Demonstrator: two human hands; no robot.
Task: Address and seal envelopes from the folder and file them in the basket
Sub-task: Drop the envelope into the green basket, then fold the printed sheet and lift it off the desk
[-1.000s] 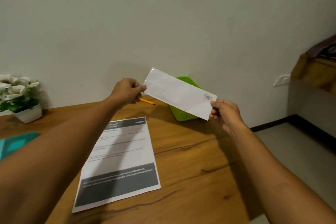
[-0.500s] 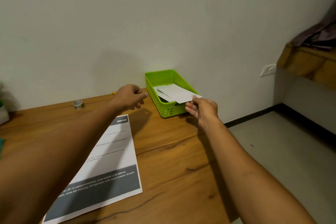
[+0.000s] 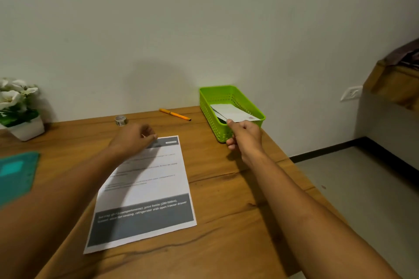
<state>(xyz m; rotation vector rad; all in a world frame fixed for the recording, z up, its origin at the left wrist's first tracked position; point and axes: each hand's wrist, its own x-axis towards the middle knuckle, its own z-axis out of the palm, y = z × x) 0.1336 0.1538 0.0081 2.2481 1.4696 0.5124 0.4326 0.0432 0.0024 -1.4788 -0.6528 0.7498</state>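
One-handed hold now: pinches white envelope [image 3: 231,112] at its near edge with right hand [image 3: 246,137], thumb on top, other fingers curled beneath. Has envelope lying lengthwise inside green basket [image 3: 213,120], far end down in it, near end with reddish mark up at front rim. Sits lower and deeper in basket than half a second ago; was up in the air between both hands a second ago. Has let go with left hand [image 3: 133,139], now dropped over top left corner of printed sheet [image 3: 147,188]; was raised beside basket half a second ago. Shows left fingers loosely curled, holding nothing, blurred. Leaves sheet flat on worktop [image 3: 226,210], with orange pen [image 3: 174,114] and tape roll [image 3: 121,120] behind it near wall, placed as before. Brings white flower pot [image 3: 25,130] and teal folder [image 3: 15,172] back into view at left edge.
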